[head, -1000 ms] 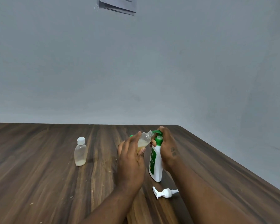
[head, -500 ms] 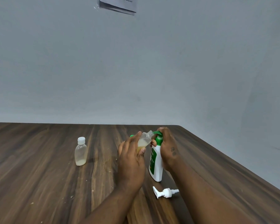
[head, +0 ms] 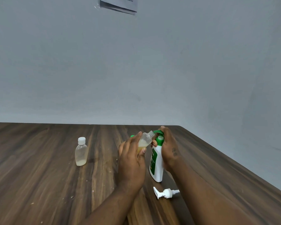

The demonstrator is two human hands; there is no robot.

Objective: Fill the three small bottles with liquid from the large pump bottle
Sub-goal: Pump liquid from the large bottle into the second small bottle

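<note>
The small bottle (head: pixel 145 140), clasped in the left hand (head: pixel 131 161), is seemingly being filled at the pump bottle (head: pixel 156 166), gripped by the right hand (head: pixel 169 148); another steady press seems needed.

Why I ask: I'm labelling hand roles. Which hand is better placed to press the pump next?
Right. The right hand grips the green pump head of the large pump bottle; the left hand holds the uncapped small bottle tilted toward it.

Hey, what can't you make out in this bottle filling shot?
Head view only.
Green thing: mostly hidden behind the left hand.
Base of the held small bottle: covered by that hand.
Label on the pump bottle: too small to read.
Wall paper: cut by the top edge, print blurred.
</note>
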